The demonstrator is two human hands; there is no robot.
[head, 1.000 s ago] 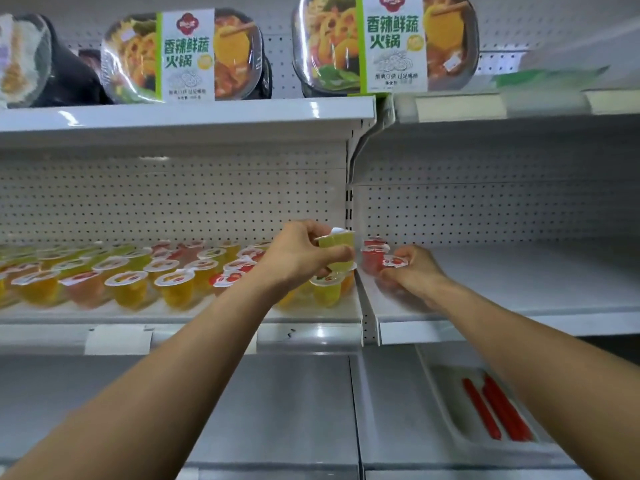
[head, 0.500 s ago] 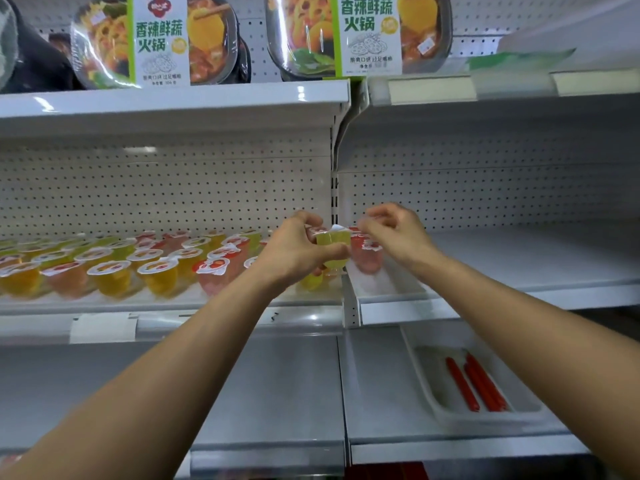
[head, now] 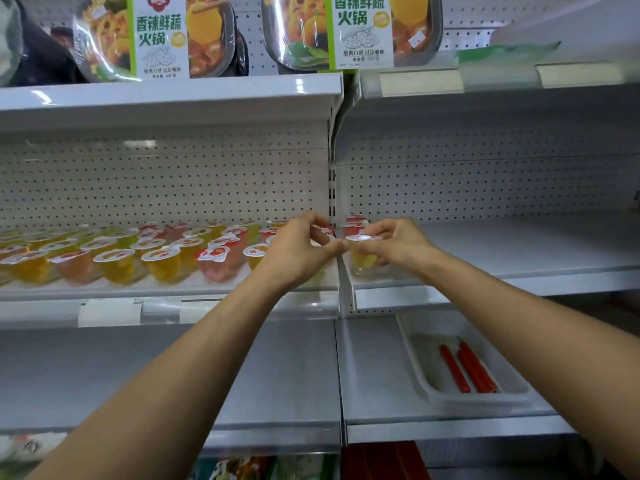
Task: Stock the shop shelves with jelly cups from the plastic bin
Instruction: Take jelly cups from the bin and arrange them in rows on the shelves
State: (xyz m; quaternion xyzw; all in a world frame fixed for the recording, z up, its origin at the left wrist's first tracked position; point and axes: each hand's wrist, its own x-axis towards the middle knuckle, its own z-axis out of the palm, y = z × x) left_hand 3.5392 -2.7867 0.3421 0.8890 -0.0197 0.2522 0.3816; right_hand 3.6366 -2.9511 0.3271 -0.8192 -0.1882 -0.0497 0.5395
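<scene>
White pegboard-backed shop shelving: hotpot trays [head: 159,36] on top, left middle shelf [head: 173,289] packed with rows of jelly cups [head: 117,261], right middle shelf [head: 519,251] with a few red cups [head: 353,225] at its back-left corner. Lower right, white tray [head: 512,393] holds red sticks [head: 467,368]. Left hand [head: 298,254] grip curled at the shelf divider, contents can't be told; right hand [head: 398,244] grip pinches a yellow jelly cup [head: 362,259] at the right shelf's front-left corner.

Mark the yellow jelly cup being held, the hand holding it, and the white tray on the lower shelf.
yellow jelly cup [head: 362,259], head view, clear yellow body.
right hand [head: 398,242], head view, back of the hand.
white tray [head: 429,372], head view, bare floor.
</scene>
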